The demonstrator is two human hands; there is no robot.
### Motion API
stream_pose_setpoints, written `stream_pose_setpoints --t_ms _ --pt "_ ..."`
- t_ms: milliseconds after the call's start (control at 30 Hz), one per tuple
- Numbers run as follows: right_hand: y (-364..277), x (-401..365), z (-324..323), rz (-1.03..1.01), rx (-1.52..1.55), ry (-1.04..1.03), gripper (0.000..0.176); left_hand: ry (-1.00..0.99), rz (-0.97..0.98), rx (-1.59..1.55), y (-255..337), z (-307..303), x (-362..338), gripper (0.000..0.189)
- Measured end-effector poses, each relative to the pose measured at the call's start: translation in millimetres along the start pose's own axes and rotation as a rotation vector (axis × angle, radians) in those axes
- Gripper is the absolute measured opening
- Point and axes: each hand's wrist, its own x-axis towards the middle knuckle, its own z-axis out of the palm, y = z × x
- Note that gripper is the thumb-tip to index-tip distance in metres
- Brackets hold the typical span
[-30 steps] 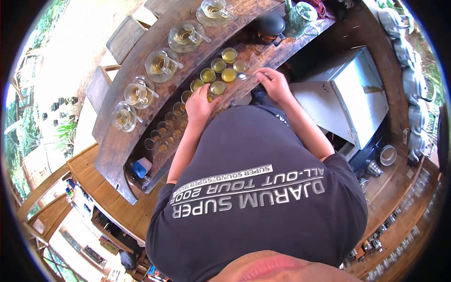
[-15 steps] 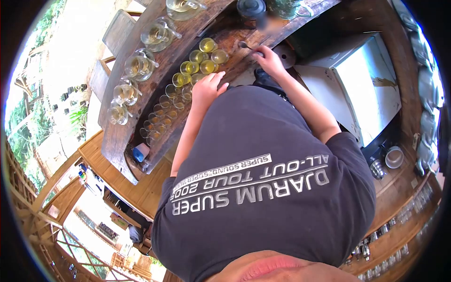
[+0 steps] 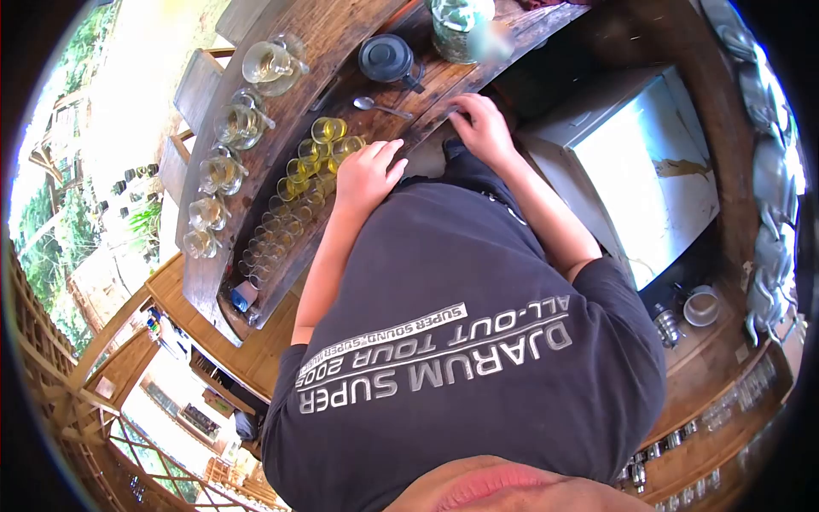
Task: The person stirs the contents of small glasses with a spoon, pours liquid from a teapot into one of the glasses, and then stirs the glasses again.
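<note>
Spoon (image 3: 380,106) now lies on counter (image 3: 431,84); R hand (image 3: 482,128) empty, relaxed; L hand (image 3: 367,175) open by tea glasses (image 3: 320,152). Spoon work paused.

A single head-worn camera (a wide, rounded lens) looks steeply down over the wearer's dark shirt (image 3: 512,256) and forward to the curved wooden counter (image 3: 337,30). At close range, the left hand (image 3: 367,175) and right hand (image 3: 478,128) meet the counter's near edge, high in frame.
</note>
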Motion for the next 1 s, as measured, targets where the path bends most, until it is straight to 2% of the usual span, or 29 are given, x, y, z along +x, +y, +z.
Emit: stream_pose_setpoints --t_ms 100,167,233,300,333,367,433,500,567,700,767,833,1000 --pt "-5.6 10.7 -45.7 0.107 0.052 0.264 0.034 0.069 0.059 0.034 13.3 -9.1 28.8 0.038" --pt "-11.3 30.2 -66.6 0.13 0.047 0.398 0.044 0.072 0.081 0.049 31.9 -27.2 61.1 0.039" --pt "-0.4 53.9 -77.1 0.165 -0.001 0.353 0.046 0.157 0.16 0.077 41.3 -34.7 95.9 0.04" --pt "28.7 76.6 -72.0 0.206 0.023 0.215 0.048 0.254 0.219 0.065 51.9 -42.4 134.9 0.043" --pt "46.1 87.6 -65.4 0.179 0.067 0.173 0.035 0.254 0.193 0.055 57.0 -44.5 153.2 0.049" --pt "48.6 93.7 -68.3 0.143 0.065 0.142 0.035 0.274 0.193 0.056 58.9 -44.6 170.5 0.058" --pt "44.8 101.7 -76.8 0.526 0.447 -0.031 0.026 0.313 0.13 0.132 59.1 -33.2 194.8 0.076" --pt "39.7 102.3 -82.6 0.543 0.557 -0.093 0.029 0.175 0.04 0.17 60.9 -24.3 205.4 0.085" --pt "33.3 88.3 -78.9 0.551 0.624 -0.104 0.036 0.211 0.052 0.161 57.4 1.4 202.2 0.088" --pt "45.6 48.0 -76.3 0.525 0.755 -0.017 0.038 0.313 0.109 0.135 63.3 38.3 184.6 0.099" --pt "50.5 35.3 -77.5 0.523 0.777 0.021 0.039 0.227 0.08 0.058 68.8 45.6 178.3 0.101" --pt "43.2 28.3 -77.5 0.521 0.772 0.09 0.037 0.24 0.078 0.016 72.2 50.5 176.6 0.101" --pt "7.3 25.2 -94.6 0.52 0.718 0.111 0.04 0.347 0.106 -0.058 81.7 40.9 178.9 0.082"
